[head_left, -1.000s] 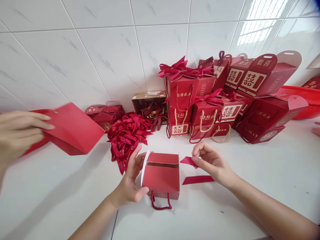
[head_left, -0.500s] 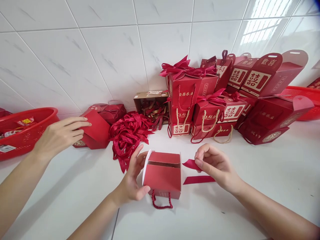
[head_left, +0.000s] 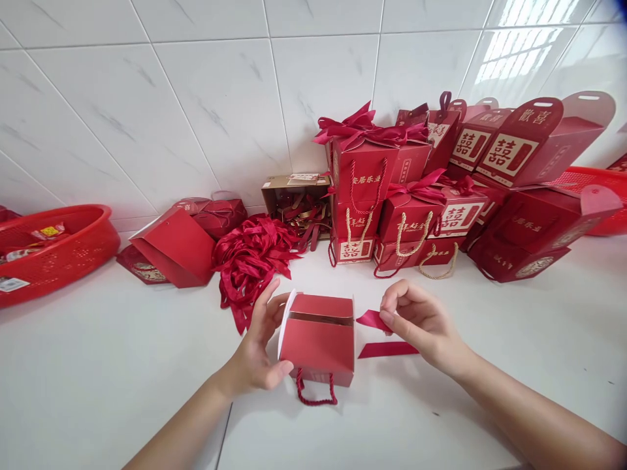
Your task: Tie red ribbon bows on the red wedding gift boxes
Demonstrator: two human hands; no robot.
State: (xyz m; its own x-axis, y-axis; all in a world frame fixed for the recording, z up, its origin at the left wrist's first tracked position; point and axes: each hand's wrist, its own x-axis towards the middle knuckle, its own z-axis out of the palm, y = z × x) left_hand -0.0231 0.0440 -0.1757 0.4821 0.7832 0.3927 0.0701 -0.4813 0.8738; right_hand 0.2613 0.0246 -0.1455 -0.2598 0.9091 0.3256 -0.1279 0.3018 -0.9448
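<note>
Grips a small red box [head_left: 318, 349] on a white tabletop [head_left: 416, 418], clasping it from 9 o'clock with the left hand [head_left: 255, 349], thumb at the near corner and fingers curved behind a pale rounded flap [head_left: 284, 324]. Pinches the end of a crimson ribbon [head_left: 371, 320] between thumb and fingertips of the right hand [head_left: 421, 323] at the box's 3 o'clock, just beside the box but apart from it. Parted along the top by a narrow slit, and hung at 6 o'clock with a twisted cord handle [head_left: 317, 401]. Lying toward 4 o'clock, a flat ribbon strip [head_left: 386, 350], partly hidden by the right hand; impossible to tell whether joined to the pinched end. Seen beyond: at 11 o'clock, a tangled ribbon heap [head_left: 255, 254]; at 12, an open carton [head_left: 273, 196] of ribbon scraps; at 1, stacked gift boxes [head_left: 365, 166] topped with bows; at 10, a folded red carton [head_left: 181, 245] and, farther out, a red plastic basket [head_left: 91, 251].
</note>
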